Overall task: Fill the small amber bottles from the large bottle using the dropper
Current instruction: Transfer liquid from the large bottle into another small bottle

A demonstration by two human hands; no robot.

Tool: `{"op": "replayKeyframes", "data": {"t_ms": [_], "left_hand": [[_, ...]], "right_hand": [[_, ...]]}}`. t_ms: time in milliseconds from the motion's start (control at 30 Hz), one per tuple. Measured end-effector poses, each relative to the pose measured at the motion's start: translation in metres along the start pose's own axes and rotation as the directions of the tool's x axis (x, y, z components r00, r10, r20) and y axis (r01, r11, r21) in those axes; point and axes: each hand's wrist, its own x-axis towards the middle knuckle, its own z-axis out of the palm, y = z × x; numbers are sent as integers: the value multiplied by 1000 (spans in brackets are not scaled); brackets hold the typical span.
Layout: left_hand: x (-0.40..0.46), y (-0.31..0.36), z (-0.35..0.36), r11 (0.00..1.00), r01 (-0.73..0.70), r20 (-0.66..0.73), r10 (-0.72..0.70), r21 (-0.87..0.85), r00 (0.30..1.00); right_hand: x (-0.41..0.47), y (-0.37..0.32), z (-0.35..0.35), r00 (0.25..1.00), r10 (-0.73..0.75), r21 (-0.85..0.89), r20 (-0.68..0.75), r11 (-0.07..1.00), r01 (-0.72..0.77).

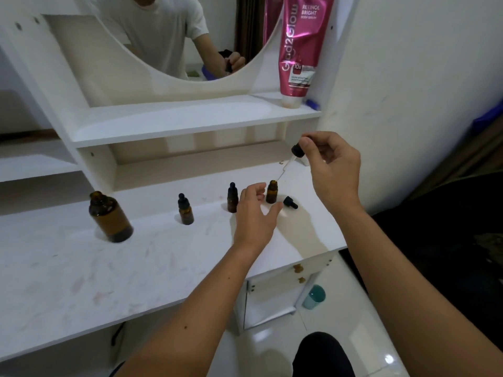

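The large amber bottle [110, 217] stands uncapped at the left of the white tabletop [109, 268]. Two small amber bottles [186, 209] [232, 198] stand capped with black droppers. A third small amber bottle [271, 191] stands uncapped at the right. My right hand [329, 164] pinches the black bulb of a dropper [292, 159], whose glass tip hangs just above that uncapped bottle's mouth. My left hand [254, 213] hovers with fingers spread beside the uncapped bottle, not gripping it. A loose black dropper cap [290, 202] lies to the right of it.
A white shelf [190, 118] sits above the tabletop, with a pink tube [299, 50] standing at its right end under a round mirror [177, 36]. The table's right edge is close to the bottles. A teal-capped container [314, 296] stands on the floor below.
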Motion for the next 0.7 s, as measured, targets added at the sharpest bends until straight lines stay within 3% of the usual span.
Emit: {"op": "replayKeyframes", "data": {"t_ms": [700], "left_hand": [[25, -11, 14, 997, -64, -48, 66, 41, 997]], "right_hand": [[-10, 25, 34, 988, 22, -87, 153, 996, -9]]}}
